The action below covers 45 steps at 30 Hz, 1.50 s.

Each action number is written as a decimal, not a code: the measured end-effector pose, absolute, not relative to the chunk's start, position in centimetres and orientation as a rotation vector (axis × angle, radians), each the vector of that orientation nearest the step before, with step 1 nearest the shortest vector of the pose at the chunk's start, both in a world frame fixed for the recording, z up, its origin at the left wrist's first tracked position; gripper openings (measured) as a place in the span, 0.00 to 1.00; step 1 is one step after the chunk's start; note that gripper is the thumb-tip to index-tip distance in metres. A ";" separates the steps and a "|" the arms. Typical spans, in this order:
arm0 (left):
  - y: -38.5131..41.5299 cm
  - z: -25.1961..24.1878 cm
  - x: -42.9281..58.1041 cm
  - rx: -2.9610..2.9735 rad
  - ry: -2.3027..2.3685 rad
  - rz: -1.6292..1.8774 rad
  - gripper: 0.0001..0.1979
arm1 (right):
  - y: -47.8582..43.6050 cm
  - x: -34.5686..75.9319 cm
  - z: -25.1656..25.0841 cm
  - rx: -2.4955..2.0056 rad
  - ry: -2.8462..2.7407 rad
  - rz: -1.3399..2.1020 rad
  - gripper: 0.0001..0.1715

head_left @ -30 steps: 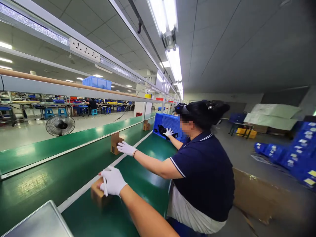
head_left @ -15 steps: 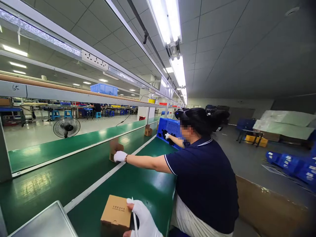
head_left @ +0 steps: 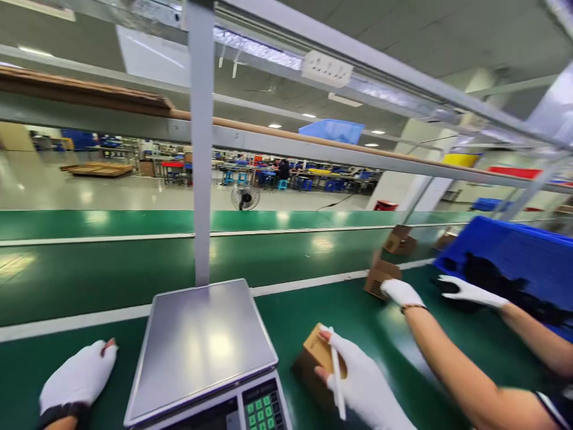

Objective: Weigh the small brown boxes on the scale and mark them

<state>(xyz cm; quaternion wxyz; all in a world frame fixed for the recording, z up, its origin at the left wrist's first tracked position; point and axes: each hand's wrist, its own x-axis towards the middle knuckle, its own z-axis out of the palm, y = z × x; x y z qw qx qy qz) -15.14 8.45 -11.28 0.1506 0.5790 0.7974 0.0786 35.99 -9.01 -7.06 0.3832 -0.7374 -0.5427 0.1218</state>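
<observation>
My right hand [head_left: 358,373], in a white glove with bare fingertips, holds a slim white pen [head_left: 336,373]. The same fingers grip a small brown cardboard box [head_left: 317,349], tilted and blurred, over the green work surface. To the left, my left hand [head_left: 78,376], also gloved and with a black band at the wrist, rests on the green surface with its fingers curled in. Nothing shows in it; its fingertips are mostly hidden. Between my hands stands a weighing scale [head_left: 210,340] with a bare metal plate and green keys [head_left: 262,412].
On the right, a co-worker's gloved hand [head_left: 403,295] touches an open cardboard box [head_left: 380,278]; their other hand [head_left: 470,292] reaches at black items by a blue bin [head_left: 528,257]. Another open box [head_left: 400,240] stands behind. A metal post [head_left: 202,149] rises behind the scale.
My view has swung left, bringing the scale and my left hand into sight. My right hand keeps the pen and box, which is now tilted. The co-worker still touches an open box.
</observation>
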 end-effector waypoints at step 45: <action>-4.4 -5.8 -5.4 1.328 1.937 1.447 0.39 | -4.3 29.5 -5.8 -1.537 -1.264 0.538 0.33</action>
